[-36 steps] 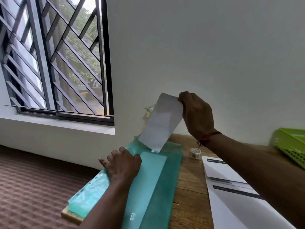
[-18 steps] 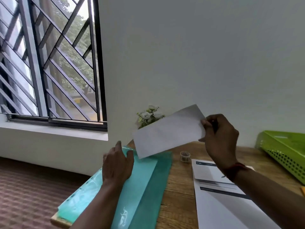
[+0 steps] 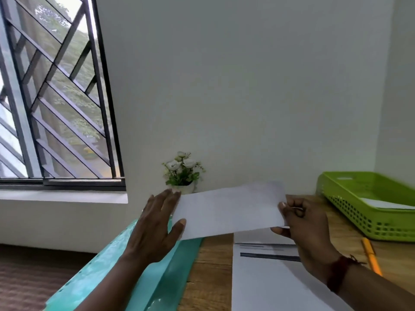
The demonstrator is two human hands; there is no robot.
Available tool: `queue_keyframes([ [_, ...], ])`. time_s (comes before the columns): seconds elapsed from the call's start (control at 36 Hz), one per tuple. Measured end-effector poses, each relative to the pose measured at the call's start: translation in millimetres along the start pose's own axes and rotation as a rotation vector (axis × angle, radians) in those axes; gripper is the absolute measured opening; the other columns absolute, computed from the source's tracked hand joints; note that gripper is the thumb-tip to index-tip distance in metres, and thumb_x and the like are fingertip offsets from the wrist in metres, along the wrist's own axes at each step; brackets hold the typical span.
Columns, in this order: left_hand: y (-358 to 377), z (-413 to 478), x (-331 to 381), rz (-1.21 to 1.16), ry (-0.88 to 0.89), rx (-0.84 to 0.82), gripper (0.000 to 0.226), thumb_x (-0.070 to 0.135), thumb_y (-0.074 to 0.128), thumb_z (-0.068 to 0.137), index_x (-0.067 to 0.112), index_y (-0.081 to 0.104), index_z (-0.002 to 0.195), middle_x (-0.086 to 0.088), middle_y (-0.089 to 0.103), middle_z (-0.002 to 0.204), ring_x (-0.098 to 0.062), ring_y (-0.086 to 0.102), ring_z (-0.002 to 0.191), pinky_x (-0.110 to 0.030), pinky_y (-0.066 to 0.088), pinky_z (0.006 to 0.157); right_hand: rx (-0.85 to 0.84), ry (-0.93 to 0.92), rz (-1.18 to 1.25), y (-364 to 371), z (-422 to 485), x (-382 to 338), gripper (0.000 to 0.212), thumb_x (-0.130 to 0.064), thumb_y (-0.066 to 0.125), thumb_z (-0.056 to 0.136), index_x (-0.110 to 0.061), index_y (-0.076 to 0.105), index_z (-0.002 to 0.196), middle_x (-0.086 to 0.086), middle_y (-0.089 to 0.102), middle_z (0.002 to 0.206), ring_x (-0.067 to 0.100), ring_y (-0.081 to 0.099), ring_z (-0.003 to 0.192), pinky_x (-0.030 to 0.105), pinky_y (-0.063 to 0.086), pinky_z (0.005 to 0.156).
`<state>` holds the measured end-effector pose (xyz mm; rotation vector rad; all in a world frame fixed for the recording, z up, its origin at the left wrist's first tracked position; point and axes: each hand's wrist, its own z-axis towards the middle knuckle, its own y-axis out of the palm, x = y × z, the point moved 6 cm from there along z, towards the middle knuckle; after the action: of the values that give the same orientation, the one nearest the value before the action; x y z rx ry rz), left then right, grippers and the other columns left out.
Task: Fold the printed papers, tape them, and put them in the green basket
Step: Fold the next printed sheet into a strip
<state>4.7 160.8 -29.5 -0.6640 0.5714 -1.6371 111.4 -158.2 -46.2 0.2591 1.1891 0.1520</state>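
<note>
White wall (image 3: 247,86) fills most of our view, with a barred window (image 3: 56,97) at the left and a wooden surface (image 3: 215,265) low in front of us. We hold the paper (image 3: 229,212) in the air above that surface, in front of the plant (image 3: 182,171) and well left of the basket (image 3: 350,205). Our right hand (image 3: 307,239) grips its right end, thumb and curled fingers (image 3: 298,209) clamped on the edge. Our left hand (image 3: 155,230) is flat, its fingers straight and slightly apart at the left edge, the thumb lying across the lower corner. It closes on nothing.

We judge the hold to be the weak point. One pinch at one end carries the whole paper, so a push from the flat left hand could twist it or slide it out of the right. If the fold is only loosely creased, it may spring open before tape goes on. We see no tape roll from here, and searching for it one-handed could let the paper droop or drop onto the folder (image 3: 143,277) below.

Counting: one paper in our hands, one printed sheet (image 3: 269,283) on the surface under our right wrist (whether more lie beneath it, we cannot tell), one white slip (image 3: 386,204) lying in the basket, one basket, one pencil (image 3: 370,257) beside it, one plant, and one teal folder, whose two shades may be two sleeves overlapped.
</note>
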Motion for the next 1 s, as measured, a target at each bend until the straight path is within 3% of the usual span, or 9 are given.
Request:
queue_keyframes([
  [0.06, 4.5, 3.1, 6.6, 0.021, 0.023, -0.062, 0.067, 0.060, 0.036, 0.095, 0.024, 0.028, 0.150, -0.007, 0.038, 0.151, -0.026, 0.042, 0.132, -0.050, 0.041, 0.108, -0.008, 0.008, -0.005, -10.5, 2.3, -1.8, 0.007, -0.012, 0.067, 0.090, -0.012, 0.066, 0.084, 0.006, 0.056, 0.076, 0.009, 0.057, 0.069, 0.035, 0.059, 0.055],
  [0.14, 7.5, 13.0, 24.2, 0.057, 0.064, -0.096, 0.069, 0.064, 0.034, 0.094, 0.027, 0.025, 0.151, -0.006, 0.037, 0.152, -0.025, 0.041, 0.132, -0.047, 0.043, 0.107, -0.011, 0.021, -0.014, -25.0, 7.8, -4.3, 0.008, -0.012, 0.067, 0.090, -0.011, 0.066, 0.083, 0.006, 0.054, 0.077, 0.006, 0.057, 0.067, 0.035, 0.059, 0.056],
  [0.31, 14.2, 35.5, 75.4, 0.077, 0.159, -0.111, 0.071, 0.062, 0.035, 0.094, 0.025, 0.022, 0.154, -0.008, 0.033, 0.155, -0.026, 0.032, 0.140, -0.049, 0.033, 0.114, 0.003, 0.084, 0.021, -38.2, 17.0, -4.5, 0.008, -0.012, 0.067, 0.090, -0.006, 0.062, 0.086, 0.009, 0.053, 0.086, 0.014, 0.054, 0.077, 0.034, 0.058, 0.056],
  [0.47, 36.9, 54.2, 132.9, 0.018, 0.267, -0.131, 0.078, 0.066, 0.030, 0.092, 0.020, 0.020, 0.154, -0.009, 0.031, 0.157, -0.021, 0.022, 0.146, -0.042, 0.001, 0.123, -0.012, 0.151, 0.064, -39.8, 16.9, 0.6, 0.011, -0.012, 0.065, 0.091, -0.001, 0.061, 0.090, 0.016, 0.059, 0.101, 0.021, 0.061, 0.088, 0.035, 0.059, 0.059],
  [0.58, 51.4, 62.7, 157.4, 0.017, 0.307, -0.132, 0.087, 0.073, 0.034, 0.088, 0.016, 0.022, 0.154, -0.009, 0.035, 0.154, -0.020, 0.024, 0.145, -0.048, 0.003, 0.123, -0.031, 0.167, 0.096, -41.3, 15.6, -1.4, 0.013, -0.013, 0.064, 0.092, -0.001, 0.059, 0.090, 0.014, 0.061, 0.097, 0.019, 0.063, 0.084, 0.033, 0.058, 0.057],
  [0.67, 63.3, 61.5, 168.1, 0.029, 0.332, -0.119, 0.094, 0.079, 0.034, 0.084, 0.016, 0.022, 0.153, -0.009, 0.038, 0.152, -0.022, 0.029, 0.143, -0.052, 0.007, 0.121, -0.055, 0.189, 0.105, -42.9, 15.4, 1.3, 0.014, -0.013, 0.062, 0.093, 0.001, 0.058, 0.094, 0.018, 0.064, 0.104, 0.024, 0.065, 0.091, 0.034, 0.059, 0.058],
  [0.81, 77.4, 59.2, 165.9, 0.076, 0.300, -0.150, 0.111, 0.088, 0.037, 0.073, 0.022, 0.001, 0.155, -0.007, 0.031, 0.155, -0.021, 0.023, 0.144, -0.053, -0.004, 0.121, -0.095, 0.217, 0.114, -41.9, 13.1, 7.6, 0.015, -0.015, 0.063, 0.092, 0.000, 0.061, 0.092, 0.016, 0.071, 0.100, 0.025, 0.069, 0.088, 0.031, 0.057, 0.057],
  [0.92, 79.7, 56.8, 157.5, 0.062, 0.289, -0.189, 0.112, 0.078, 0.050, 0.073, 0.025, -0.006, 0.154, -0.002, 0.034, 0.148, -0.020, 0.028, 0.138, -0.053, -0.001, 0.121, -0.115, 0.228, 0.098, -37.9, 12.5, 10.6, 0.015, -0.018, 0.065, 0.091, -0.003, 0.063, 0.091, 0.014, 0.073, 0.096, 0.022, 0.071, 0.082, 0.032, 0.058, 0.059],
  [1.0, 77.7, 52.7, 149.8, 0.016, 0.276, -0.174, 0.113, 0.069, 0.057, 0.073, 0.025, -0.008, 0.154, 0.001, 0.034, 0.143, -0.017, 0.030, 0.133, -0.046, -0.006, 0.122, -0.129, 0.241, 0.081, -37.0, 11.9, 13.0, 0.014, -0.020, 0.068, 0.090, -0.006, 0.064, 0.090, 0.012, 0.071, 0.096, 0.020, 0.069, 0.082, 0.033, 0.057, 0.058],
])
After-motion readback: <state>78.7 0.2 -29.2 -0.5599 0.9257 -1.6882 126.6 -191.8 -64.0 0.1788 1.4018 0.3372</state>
